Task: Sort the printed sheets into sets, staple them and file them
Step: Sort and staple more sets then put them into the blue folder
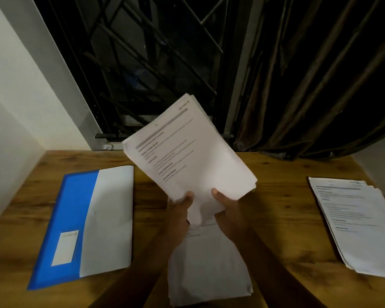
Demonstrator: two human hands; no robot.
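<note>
I hold a bundle of printed sheets [187, 152] raised above the wooden table [280, 210], tilted with its top to the upper right. My left hand [179, 210] grips its lower left edge with the thumb on top. My right hand [228, 210] grips its lower right edge the same way. Under my wrists a second pile of white sheets [209, 270] lies flat near the table's front. A blue folder [71, 218] lies open at the left, a white sheet [111, 216] covering its right half. No stapler is in view.
A third stack of printed sheets [358, 221] lies at the right edge of the table. A white wall [16, 107] borders the left side. A dark window grille [153, 58] and dark curtain [320, 85] stand behind the table's far edge.
</note>
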